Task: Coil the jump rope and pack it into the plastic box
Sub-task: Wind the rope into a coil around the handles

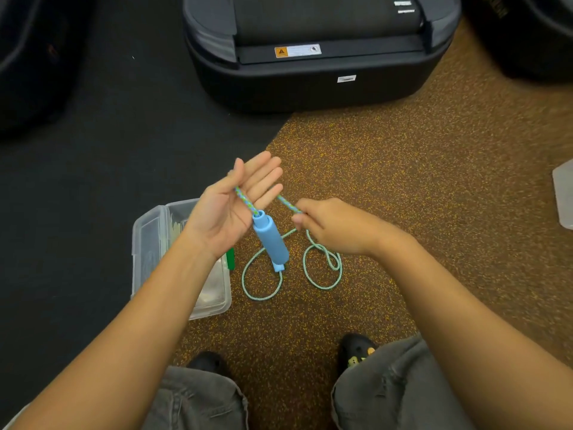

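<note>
My left hand (231, 201) is held palm up with fingers stretched out, and the blue-green jump rope (243, 196) runs across the palm and round the back of the fingers. A blue handle (270, 240) hangs down from that palm. My right hand (333, 226) pinches the rope (288, 205) just right of the left fingers. The remaining rope lies in loose loops (322, 268) on the speckled floor below both hands. The clear plastic box (148, 231) sits open on the floor to the left, partly hidden under my left forearm.
A large black machine base (313, 79) stands ahead. A green object (230, 259) lies beside the box. Another clear plastic piece (564, 193) shows at the right edge. My knees and black shoes (356, 352) are at the bottom. Black mat covers the left floor.
</note>
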Tool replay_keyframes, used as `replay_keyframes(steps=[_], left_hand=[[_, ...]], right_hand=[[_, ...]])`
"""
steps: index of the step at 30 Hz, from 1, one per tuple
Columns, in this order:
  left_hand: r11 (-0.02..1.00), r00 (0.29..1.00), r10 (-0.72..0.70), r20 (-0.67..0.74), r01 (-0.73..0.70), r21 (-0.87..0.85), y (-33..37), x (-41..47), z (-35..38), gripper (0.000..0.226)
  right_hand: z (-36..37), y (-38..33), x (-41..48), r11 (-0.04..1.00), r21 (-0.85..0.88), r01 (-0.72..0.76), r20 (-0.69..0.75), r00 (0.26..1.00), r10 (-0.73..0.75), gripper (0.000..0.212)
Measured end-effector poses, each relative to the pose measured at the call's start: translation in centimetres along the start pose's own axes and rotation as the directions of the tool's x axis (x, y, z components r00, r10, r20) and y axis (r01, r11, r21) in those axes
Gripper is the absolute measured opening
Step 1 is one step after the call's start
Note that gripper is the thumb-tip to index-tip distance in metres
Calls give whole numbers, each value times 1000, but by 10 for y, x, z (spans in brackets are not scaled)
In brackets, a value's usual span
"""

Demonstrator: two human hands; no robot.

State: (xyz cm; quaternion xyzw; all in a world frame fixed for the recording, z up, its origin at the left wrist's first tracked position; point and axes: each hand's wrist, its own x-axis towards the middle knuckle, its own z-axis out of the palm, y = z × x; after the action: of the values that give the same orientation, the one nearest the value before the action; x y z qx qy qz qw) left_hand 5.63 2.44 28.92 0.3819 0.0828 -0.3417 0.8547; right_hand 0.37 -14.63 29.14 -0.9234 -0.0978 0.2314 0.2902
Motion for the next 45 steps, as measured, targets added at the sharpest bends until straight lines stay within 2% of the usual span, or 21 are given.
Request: replay_keyframes(steps=[5, 9, 11, 14, 16, 19, 22, 25, 33, 37, 41, 45], left_hand=[[981, 999, 23, -43, -14, 195, -6, 1, 1, 34], [881, 1000, 10, -5, -6, 474, -16, -1, 5, 35], [875, 1000, -11, -19, 19, 485, -22, -1, 9, 39], [925, 994, -73, -79, 97, 367, -25, -2, 12, 44], [925, 989, -122, -82, 144, 351, -25, -4, 13, 42], [866, 977, -213, 18, 180, 466, -26, -9, 18, 43], [806, 922, -364, 133, 240, 542, -24, -14, 22, 54], [734, 881, -447, 155, 262, 627, -22, -15, 23, 65], [827, 918, -363, 157, 240, 508, -17, -13, 17, 59], [858, 927, -330, 177, 216, 465, -10, -15, 14, 52], [958, 941, -232, 245, 177, 227, -8, -14, 12, 42], [981, 917, -191, 351, 193, 32, -3, -12, 5, 35]], right_hand=[[3, -10, -3, 997, -55, 59, 30, 998, -58, 21], [1, -20, -11, 984, -118, 130, 32, 991, -127, 15], [2, -27, -13, 977, -129, 167, 46, 986, -163, 17], [8, -37, -15, 966, -123, 227, 58, 974, -221, 24], [5, -38, -16, 969, -103, 223, 4, 975, -224, 26], [-8, -28, -15, 977, -72, 200, -161, 964, -209, 23], [-17, -12, -14, 989, -33, 145, -251, 956, -148, 22], [-19, -4, -13, 996, 5, 89, -296, 951, -83, 28], [-10, 0, -3, 986, 160, 40, -297, 955, 9, 34], [-8, 4, 2, 985, 170, 2, -294, 954, 49, 39], [-2, 3, 5, 988, 154, 33, -292, 956, 14, 30], [7, -2, 6, 998, 44, 42, -203, 979, -32, 34]])
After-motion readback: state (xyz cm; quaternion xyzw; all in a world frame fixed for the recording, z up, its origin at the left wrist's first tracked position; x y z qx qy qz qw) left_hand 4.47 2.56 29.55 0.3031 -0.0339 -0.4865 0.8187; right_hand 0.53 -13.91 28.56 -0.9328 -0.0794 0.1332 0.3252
